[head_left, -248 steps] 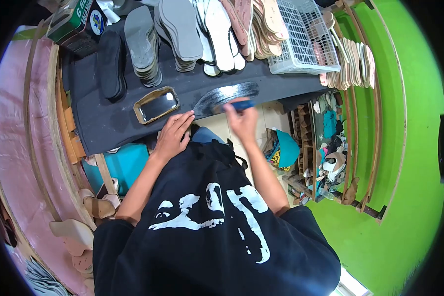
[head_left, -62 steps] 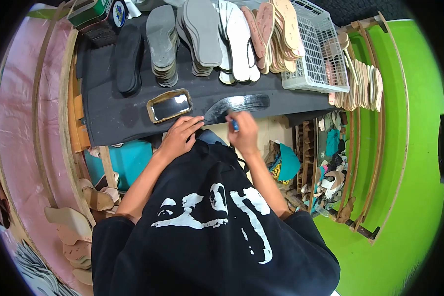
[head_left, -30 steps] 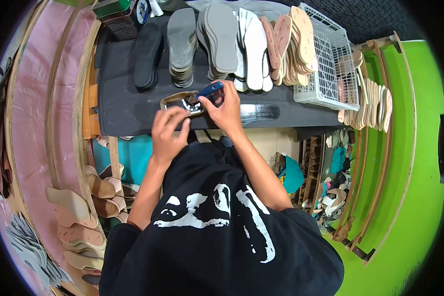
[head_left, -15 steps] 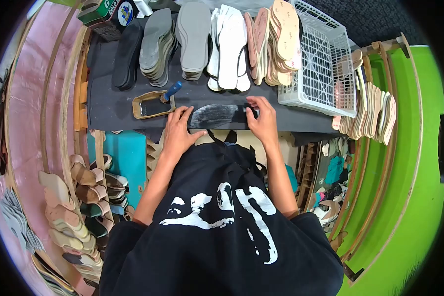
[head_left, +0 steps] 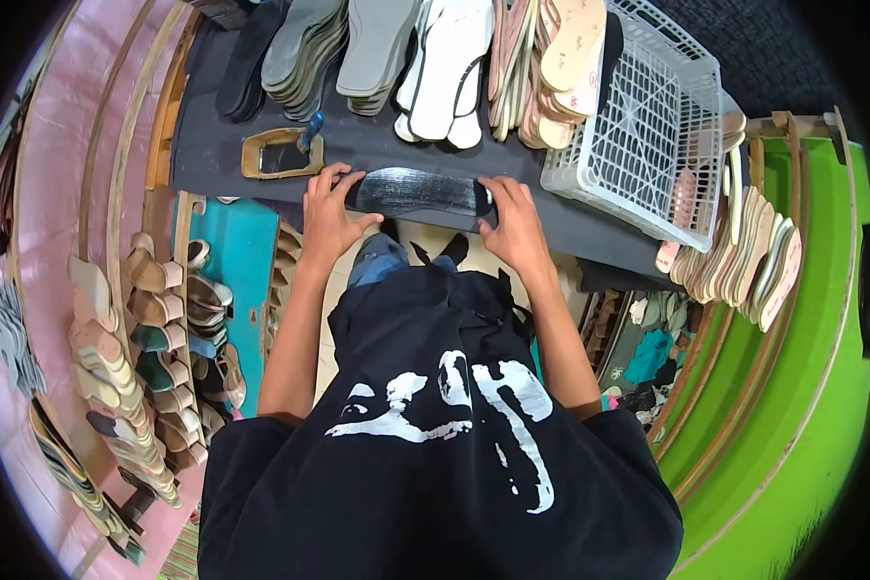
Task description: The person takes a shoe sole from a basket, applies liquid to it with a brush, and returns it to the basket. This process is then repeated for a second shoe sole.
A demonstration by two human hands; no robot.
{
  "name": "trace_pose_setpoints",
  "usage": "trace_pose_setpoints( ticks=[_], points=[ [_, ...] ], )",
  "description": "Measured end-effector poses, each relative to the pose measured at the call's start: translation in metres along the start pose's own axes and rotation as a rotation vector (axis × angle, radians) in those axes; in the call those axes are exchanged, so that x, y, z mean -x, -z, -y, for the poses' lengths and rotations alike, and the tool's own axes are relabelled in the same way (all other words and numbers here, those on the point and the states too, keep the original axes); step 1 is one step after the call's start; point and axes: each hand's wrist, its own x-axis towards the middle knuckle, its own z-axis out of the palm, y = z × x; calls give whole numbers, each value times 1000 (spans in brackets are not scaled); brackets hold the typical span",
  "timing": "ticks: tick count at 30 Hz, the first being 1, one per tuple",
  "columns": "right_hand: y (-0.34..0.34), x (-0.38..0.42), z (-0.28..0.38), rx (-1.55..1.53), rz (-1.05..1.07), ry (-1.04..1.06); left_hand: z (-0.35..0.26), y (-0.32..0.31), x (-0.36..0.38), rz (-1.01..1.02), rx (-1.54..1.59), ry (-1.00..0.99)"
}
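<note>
A black sole-shaped piece point(head_left: 420, 191) with a shiny, streaked top lies sideways near the front edge of the dark table. At its left end is my left hand point(head_left: 333, 217), fingers curved around the end and thumb spread apart. My right hand point(head_left: 512, 215) grips the other end between thumb and fingers. Just left of my left hand stands a small tan-edged container point(head_left: 278, 155) with a blue-handled brush point(head_left: 311, 131) in it.
Behind are stacks of black soles point(head_left: 248, 68), grey soles point(head_left: 377, 53), white soles point(head_left: 447, 77) and beige insoles point(head_left: 570, 58). A white plastic crate point(head_left: 638, 126) stands at the right. Shoe racks point(head_left: 169, 309) flank the left side.
The view has shifted, with the table now higher in it. My right hand has closed in on the piece's right end, and the black piece shows more clearly, its top glossier.
</note>
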Motion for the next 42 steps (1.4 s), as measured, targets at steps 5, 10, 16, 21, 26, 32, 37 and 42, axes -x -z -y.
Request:
trace_pose_setpoints(
  ticks=[5,10,16,21,26,32,37,42],
  points=[
    [1,-3,1,-61,-27,-46,1,-3,6,-4,2,-13],
    [-2,3,9,-242,-40,-259,-7,0,5,-17,166,-21],
    [0,20,6,-789,-176,-482,-16,12,-4,-107,249,-117],
    [47,42,35,-941,-366,-511,-46,44,-12,54,651,107],
    [98,64,61,-1203,-613,-650,-73,50,-35,158,1336,136],
    [126,94,40,-1396,-836,-497,-149,61,-101,276,1459,43],
    [148,86,6,-1554,-931,-415,-204,58,-189,477,1365,-27],
    [172,55,-19,-1762,-846,-475,-272,41,-280,519,1067,-102]
  ],
)
